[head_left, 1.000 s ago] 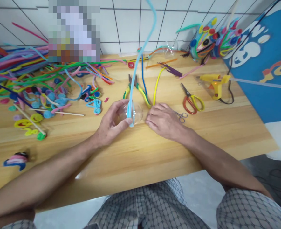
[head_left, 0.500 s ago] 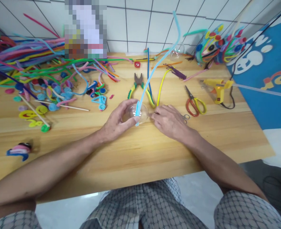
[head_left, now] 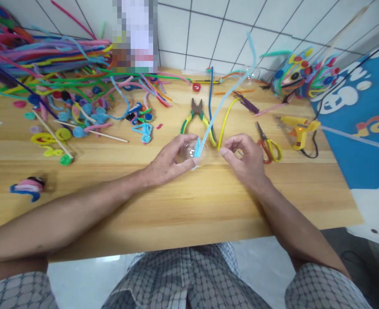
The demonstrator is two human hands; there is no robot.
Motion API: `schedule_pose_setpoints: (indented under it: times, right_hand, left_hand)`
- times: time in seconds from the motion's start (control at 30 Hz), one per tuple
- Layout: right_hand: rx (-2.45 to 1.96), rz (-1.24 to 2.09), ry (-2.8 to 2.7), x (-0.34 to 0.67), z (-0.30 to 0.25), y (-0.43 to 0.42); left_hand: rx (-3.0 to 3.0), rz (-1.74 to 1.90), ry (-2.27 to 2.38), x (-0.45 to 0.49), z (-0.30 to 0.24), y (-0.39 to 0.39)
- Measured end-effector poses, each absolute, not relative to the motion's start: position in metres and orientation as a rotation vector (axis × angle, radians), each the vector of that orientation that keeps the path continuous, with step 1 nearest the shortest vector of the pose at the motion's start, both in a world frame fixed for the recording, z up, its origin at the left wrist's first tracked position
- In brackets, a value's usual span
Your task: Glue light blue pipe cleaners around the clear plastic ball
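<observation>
My left hand (head_left: 170,161) is closed round a clear plastic ball (head_left: 189,151) on the wooden table (head_left: 189,201), with its thumb pressing the lower end of a long light-blue pipe cleaner (head_left: 223,98) against the ball. The pipe cleaner rises up and to the right from there. My right hand (head_left: 245,156) hovers just right of the ball, thumb and forefinger pinched at the near end of a yellow pipe cleaner (head_left: 225,122). Yellow-and-green pliers (head_left: 197,116) lie just behind the ball.
Red-and-yellow scissors (head_left: 266,143) and a yellow glue gun (head_left: 300,128) with its cord lie to the right. A heap of coloured pipe cleaners (head_left: 48,64) and small coiled pieces (head_left: 80,124) covers the left. A pipe-cleaner figure (head_left: 300,73) stands at the back right beside a blue mat (head_left: 363,128).
The light-blue pipe cleaner has tilted over to the right. My right hand has lifted off the table and moved right to pinch at the yellow pipe cleaner. The view has shifted.
</observation>
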State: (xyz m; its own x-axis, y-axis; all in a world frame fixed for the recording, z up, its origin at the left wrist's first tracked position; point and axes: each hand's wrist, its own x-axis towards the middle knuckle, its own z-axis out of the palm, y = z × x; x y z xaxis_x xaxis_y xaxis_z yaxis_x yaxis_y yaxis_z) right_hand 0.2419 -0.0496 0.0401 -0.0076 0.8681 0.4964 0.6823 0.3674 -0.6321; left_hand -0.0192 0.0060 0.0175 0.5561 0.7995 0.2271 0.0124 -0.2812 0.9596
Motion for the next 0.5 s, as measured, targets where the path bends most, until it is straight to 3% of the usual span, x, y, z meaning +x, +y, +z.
schedule_pose_setpoints:
  times: [0.5]
  right_hand:
    - [-1.154, -0.010, -2.090, 0.216, 0.034, -0.062]
  left_hand:
    - [1.875, 0.936, 0.586, -0.015, 0.011, 0.008]
